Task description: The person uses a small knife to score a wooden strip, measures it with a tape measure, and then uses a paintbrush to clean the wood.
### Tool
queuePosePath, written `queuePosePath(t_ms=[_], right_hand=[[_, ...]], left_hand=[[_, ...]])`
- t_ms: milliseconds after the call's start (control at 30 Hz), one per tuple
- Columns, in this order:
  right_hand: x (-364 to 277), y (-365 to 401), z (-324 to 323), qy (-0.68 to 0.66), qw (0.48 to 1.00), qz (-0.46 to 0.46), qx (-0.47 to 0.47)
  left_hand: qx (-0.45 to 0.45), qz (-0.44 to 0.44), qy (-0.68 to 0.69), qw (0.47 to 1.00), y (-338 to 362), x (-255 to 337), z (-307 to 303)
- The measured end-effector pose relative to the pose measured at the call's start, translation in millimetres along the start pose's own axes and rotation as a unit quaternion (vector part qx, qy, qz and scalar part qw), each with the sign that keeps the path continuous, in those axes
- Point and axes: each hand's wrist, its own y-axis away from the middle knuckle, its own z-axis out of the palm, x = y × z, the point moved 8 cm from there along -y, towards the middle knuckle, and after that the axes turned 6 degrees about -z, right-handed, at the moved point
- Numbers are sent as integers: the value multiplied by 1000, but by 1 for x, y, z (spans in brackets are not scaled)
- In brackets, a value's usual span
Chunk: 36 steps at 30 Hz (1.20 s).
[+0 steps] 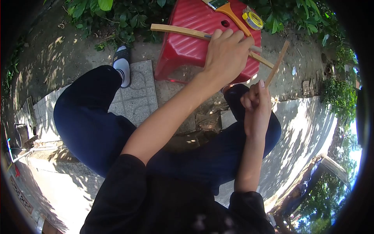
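My left hand [228, 56] is closed, back upward, over a long wooden strip [177, 30] that crosses the top of a red plastic stool [187, 50]. A short grey rod-like piece [255, 49] pokes out beside its fingers; the rest is hidden under the palm, and I cannot tell what it is. My right hand [257, 101] is closed around the lower end of a second, thinner wooden strip [278, 64], which slants up to the right. The right end of the long strip meets this second strip in the view, just off the stool's edge.
On the stool lie a paintbrush [233, 18] with an orange handle and a yellow tape measure [253, 18], beyond my left hand. Leafy plants [128, 19] border the far side. My knees [89, 117] flank the space below the stool, with a paving tile [136, 93] underfoot.
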Motion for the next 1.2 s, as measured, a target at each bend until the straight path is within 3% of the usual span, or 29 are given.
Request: queuePosePath(t_ms=[933, 1133, 1200], right_hand=[[2, 0, 6, 39, 999, -2, -16], [-44, -6, -11, -25, 985, -153, 81], [-25, 0, 3, -27, 992, -104, 71]], left_hand=[[11, -11, -1, 1000, -8, -14, -6], [16, -13, 1, 1000, -7, -14, -5], [15, -13, -3, 1000, -7, -15, -4]])
